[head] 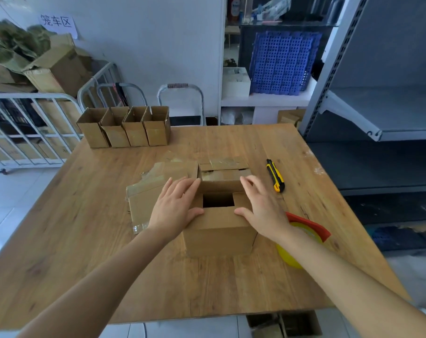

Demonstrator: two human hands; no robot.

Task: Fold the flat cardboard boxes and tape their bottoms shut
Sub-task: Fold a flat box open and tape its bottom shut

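A small cardboard box [218, 234] stands in the middle of the wooden table [109, 240], its flaps partly folded in with a dark square gap still showing between them. My left hand [175, 206] lies flat against the box's left side, fingers straight on the far flap and thumb on the near flap. My right hand [260, 206] mirrors it on the right side. Flat cardboard sheets [156, 186] with old tape lie under and beyond my left hand. A red and yellow tape dispenser [304, 237] sits just right of the box, partly hidden by my right forearm.
A yellow and black utility knife [275, 175] lies right of the box. Several folded boxes [126, 129] stand in a row at the table's far left corner. A grey metal shelf [377, 118] rises to the right. A white cage trolley with cartons stands at the left.
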